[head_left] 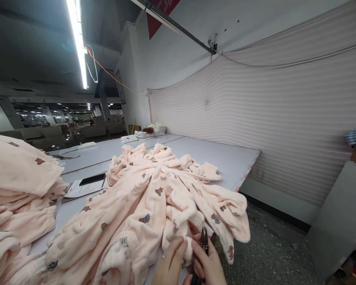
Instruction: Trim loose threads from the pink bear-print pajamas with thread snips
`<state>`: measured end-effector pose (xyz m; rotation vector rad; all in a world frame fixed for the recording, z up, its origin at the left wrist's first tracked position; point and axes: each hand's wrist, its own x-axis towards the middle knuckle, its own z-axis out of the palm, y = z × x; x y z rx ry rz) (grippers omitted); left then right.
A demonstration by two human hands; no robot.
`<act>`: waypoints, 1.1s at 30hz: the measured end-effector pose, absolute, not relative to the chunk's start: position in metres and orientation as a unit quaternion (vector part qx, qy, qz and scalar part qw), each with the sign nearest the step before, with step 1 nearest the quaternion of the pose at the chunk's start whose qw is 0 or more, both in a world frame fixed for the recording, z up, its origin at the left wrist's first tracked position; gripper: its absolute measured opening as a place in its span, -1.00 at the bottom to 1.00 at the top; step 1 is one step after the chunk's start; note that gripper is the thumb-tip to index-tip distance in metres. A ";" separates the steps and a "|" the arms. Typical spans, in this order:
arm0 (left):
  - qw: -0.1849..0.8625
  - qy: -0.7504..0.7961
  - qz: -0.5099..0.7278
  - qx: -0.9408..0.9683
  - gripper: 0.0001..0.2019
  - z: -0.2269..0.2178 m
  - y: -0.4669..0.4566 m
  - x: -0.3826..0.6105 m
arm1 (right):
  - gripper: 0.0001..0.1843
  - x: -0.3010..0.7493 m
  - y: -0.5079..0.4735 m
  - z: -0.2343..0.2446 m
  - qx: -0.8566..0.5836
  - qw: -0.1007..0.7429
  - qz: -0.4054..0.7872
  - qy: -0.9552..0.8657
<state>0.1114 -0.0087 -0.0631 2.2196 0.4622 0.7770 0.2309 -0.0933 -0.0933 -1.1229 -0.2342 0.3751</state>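
A pale peach fleece garment [157,190] with small bear prints lies bunched across the table, its folds spreading toward me. At its near edge my left hand [172,259] has its fingers closed on the cloth. Close beside it on the right, my right hand [209,263] is wrapped round dark thread snips [204,239], whose tips point up and away from me. The fingers of both hands nearly meet at the fabric. A small white label [123,242] shows on a fold to the left.
More peach garments [20,178] are piled at the left. A black phone [92,179] rests on a clipboard with paper [84,189] between the piles. White folded stacks [157,129] stand at the table's far end. The table [219,152] ends at the right, above a speckled floor [269,245].
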 end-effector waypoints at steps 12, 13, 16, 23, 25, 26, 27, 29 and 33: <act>0.770 0.181 0.236 0.565 -0.57 0.004 0.032 0.095 | -0.43 0.191 -0.059 -0.127 -0.560 0.779 0.071 -0.271; 0.781 0.184 0.244 0.544 -0.56 0.006 0.031 0.092 | -0.39 0.188 -0.056 -0.126 -0.555 0.777 0.079 -0.288; 0.784 0.199 0.271 0.522 -0.54 0.006 0.031 0.084 | -0.47 0.184 -0.057 -0.112 -0.571 0.744 0.062 -0.340; 0.365 0.242 0.387 0.811 -0.70 -0.018 0.032 0.069 | -0.87 0.185 -0.084 -0.062 -0.617 0.682 -0.140 -0.366; 0.245 0.233 0.439 0.832 -0.62 -0.024 0.027 0.069 | -0.85 0.182 -0.087 -0.055 -0.602 0.688 -0.144 -0.379; 0.216 0.220 0.458 0.834 -0.59 -0.026 0.026 0.070 | -0.85 0.180 -0.087 -0.054 -0.594 0.691 -0.140 -0.387; 0.208 0.207 0.464 0.836 -0.57 -0.027 0.025 0.071 | -0.85 0.179 -0.088 -0.053 -0.587 0.694 -0.137 -0.394; 0.251 0.202 0.442 0.837 -0.59 -0.023 0.025 0.072 | -0.86 0.178 -0.088 -0.053 -0.581 0.694 -0.144 -0.400; 0.493 0.236 0.237 0.804 -0.75 -0.006 0.027 0.072 | -0.89 0.188 -0.090 -0.048 -0.618 0.671 -0.159 -0.378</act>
